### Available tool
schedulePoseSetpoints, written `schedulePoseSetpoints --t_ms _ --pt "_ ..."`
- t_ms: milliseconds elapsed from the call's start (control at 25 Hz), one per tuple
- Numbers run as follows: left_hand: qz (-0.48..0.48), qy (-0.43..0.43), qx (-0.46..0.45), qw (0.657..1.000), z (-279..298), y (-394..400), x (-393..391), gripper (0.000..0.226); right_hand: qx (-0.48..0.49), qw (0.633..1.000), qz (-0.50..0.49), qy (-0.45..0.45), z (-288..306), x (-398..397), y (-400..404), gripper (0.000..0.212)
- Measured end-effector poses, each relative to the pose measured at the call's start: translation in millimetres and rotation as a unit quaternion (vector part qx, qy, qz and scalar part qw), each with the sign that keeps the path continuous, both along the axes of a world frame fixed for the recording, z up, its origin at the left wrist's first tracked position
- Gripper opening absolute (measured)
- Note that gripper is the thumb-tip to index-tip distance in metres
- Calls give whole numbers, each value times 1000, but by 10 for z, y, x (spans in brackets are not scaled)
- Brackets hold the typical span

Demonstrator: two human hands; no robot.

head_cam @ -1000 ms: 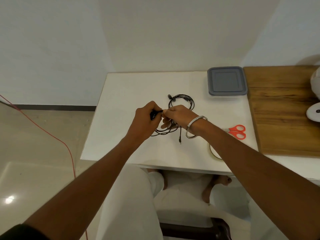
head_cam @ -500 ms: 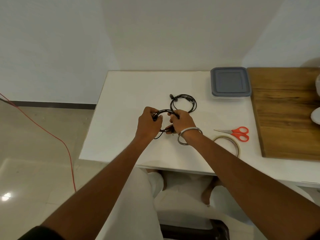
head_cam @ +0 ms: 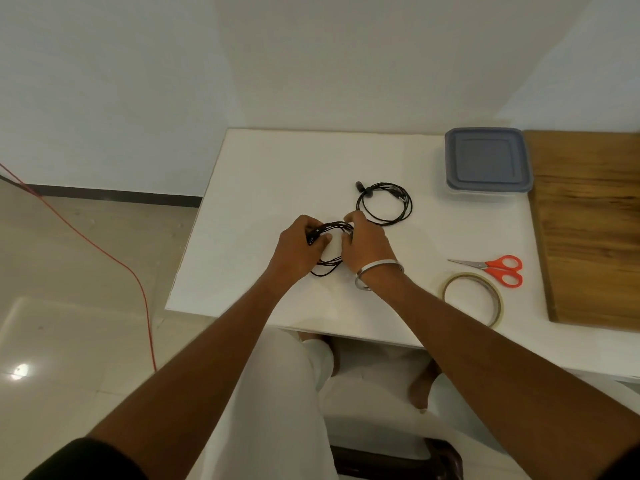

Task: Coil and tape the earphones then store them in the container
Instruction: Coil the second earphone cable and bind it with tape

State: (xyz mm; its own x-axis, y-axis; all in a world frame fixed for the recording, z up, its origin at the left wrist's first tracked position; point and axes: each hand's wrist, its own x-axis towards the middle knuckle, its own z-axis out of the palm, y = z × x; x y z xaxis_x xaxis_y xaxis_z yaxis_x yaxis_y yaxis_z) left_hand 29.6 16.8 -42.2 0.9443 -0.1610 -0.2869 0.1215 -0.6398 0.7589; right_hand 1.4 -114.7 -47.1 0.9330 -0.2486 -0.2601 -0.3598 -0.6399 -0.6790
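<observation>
From the head camera, your left hand (head_cam: 298, 247) and right hand (head_cam: 367, 244) meet over the middle of the white counter (head_cam: 242, 202), a little toward its near edge. Both have their fingers curled around a bundle of black earphones (head_cam: 330, 227): the left grip pinches the cable loops where a small black part shows at the fingertips, and the right grip closes on the same loops from the other side. The top of the coil arches between the two hands, and its lower strands hang out beneath them, touching the counter. A metal bangle (head_cam: 377, 273) sits on your right wrist.

Just beyond your right hand lies a second coiled earphone cable (head_cam: 384, 204), flat on the counter and free of either hand, with its earbuds at the far left of the loop.

At the far right corner of the counter stands the container (head_cam: 488, 164), its grey lid on. It is beside a wooden board (head_cam: 588, 220) that runs along the right edge. Red-handled scissors (head_cam: 498, 270) lie near the board, blades pointing left, and a roll of clear tape (head_cam: 472, 301) lies flat just in front of them, near the counter's front edge.

A red cord (head_cam: 104, 251) trails across the floor on the left.
</observation>
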Motion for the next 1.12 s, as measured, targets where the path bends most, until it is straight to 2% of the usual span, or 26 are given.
schedulePoseSetpoints --t_ms 80,160,280,360,520,720,1000,1120 --pt "-15 -13 9 1000 -15 1 -2 25 -80 996 35 -8 -15 -11 -12 25" --pt "-28 -67 51 996 -59 -25 -4 19 -131 990 59 -14 -37 -20 -14 24" --pt "-36 -132 137 981 -143 -52 -8 12 -123 990 73 -22 -54 -2 -8 24" --pt "-26 -150 137 979 -196 -28 -6 12 -109 990 80 -26 -62 23 11 24" --pt "-9 -133 161 978 -187 19 -10 20 -121 986 102 -41 -102 86 54 28" --pt "-21 -123 136 983 -151 59 16 36 -163 977 131 -47 -100 116 93 35" --pt "-52 -113 146 981 -118 88 43 61 -154 977 145 -39 -49 106 90 42" --pt "-57 -112 148 981 -122 115 59 64 -152 975 156 -32 -33 120 86 42"
